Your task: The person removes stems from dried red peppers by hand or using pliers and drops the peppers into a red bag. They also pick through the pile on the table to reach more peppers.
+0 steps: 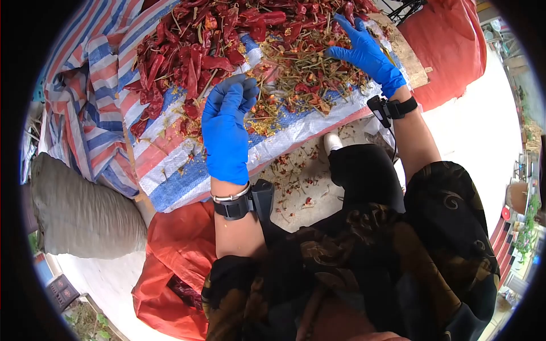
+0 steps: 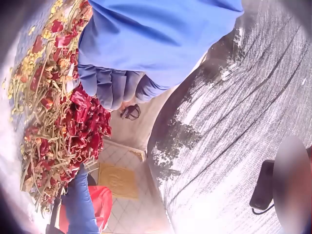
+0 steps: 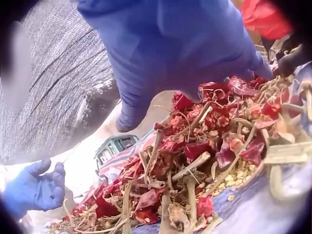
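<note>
Chillies (image 1: 227, 34), dried and red, heaped along the far edge of a striped woven sheet (image 1: 170, 170) spread over a low bench, with a litter of stems and seeds (image 1: 290, 74) strewn across the middle toward the near edge. Left hand (image 1: 226, 128) in a blue glove, flat on the sheet near the near edge, fingers straight and together, tips at the fringe of the stem litter and just short of the red heap; nothing held, so far as the head view shows. Right hand (image 1: 364, 51), gloved the same, stretched further out toward the far right corner, fingers spread wide and pressed down into the mix of stems and chillies; in the right wrist view, fingertips (image 3: 129, 119) hanging over the tangle without closing on any one piece. Heap lying ahead of both hands, long side running left to right along the far edge; right hand the nearer to the whole chillies, left hand nearer the loose stalks. From the left wrist, curled glove fingers (image 2: 112, 87) just above red pods (image 2: 85, 126). Fallen bits scattered on the pale ground (image 1: 296, 182) below the near edge. Grey sack (image 1: 85, 210) standing to the left, red bag (image 1: 176, 250) beside it, another red bag (image 1: 449, 45) past the far right corner, outdoors in bright daylight.
</note>
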The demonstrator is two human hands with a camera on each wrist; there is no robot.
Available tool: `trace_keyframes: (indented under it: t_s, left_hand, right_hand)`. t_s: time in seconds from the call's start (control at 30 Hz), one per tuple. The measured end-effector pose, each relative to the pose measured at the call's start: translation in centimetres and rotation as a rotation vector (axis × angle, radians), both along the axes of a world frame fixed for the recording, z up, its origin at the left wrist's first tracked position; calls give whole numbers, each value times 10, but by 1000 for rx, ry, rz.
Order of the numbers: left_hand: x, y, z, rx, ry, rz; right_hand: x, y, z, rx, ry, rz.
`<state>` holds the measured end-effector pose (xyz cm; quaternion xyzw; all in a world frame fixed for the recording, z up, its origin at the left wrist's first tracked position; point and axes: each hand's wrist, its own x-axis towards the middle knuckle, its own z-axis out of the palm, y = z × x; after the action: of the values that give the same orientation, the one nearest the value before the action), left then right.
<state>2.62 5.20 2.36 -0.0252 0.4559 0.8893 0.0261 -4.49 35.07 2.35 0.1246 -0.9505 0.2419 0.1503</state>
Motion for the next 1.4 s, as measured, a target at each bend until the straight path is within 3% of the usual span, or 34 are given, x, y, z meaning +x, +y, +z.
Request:
trace_keyframes:
  t_s: [0.07, 0.17, 0.27, 0.33, 0.47, 0.83, 1.0, 1.2, 1.4]
  left_hand:
    - [-2, 1, -1, 0, -14, 5]
    - [-1, 5, 2, -1, 6, 3]
    - [-3, 7, 0, -117, 32, -38]
    - [-7, 4, -8, -121, 40, -117]
    - [-15, 8, -11, -120, 63, -144]
    - [-14, 18, -21, -194, 9, -170]
    - [-13, 20, -22, -221, 23, -217]
    - [-1, 34, -15, -293, 49, -95]
    - [13, 36, -14, -130, 11, -7]
  right_hand:
    - [-6, -1, -16, -50, -37, 75]
    - [7, -31, -17, 99, -178, 94]
    - [27, -61, -15, 121, -160, 34]
    - [46, -77, 3, 246, -176, -114]
    - [43, -74, -3, 249, -149, -176]
    - [36, -62, -21, 57, 50, -57]
    - [49, -57, -6, 58, -74, -133]
    - [51, -59, -18, 67, -8, -111]
    - [26, -63, -37, 17, 72, -73]
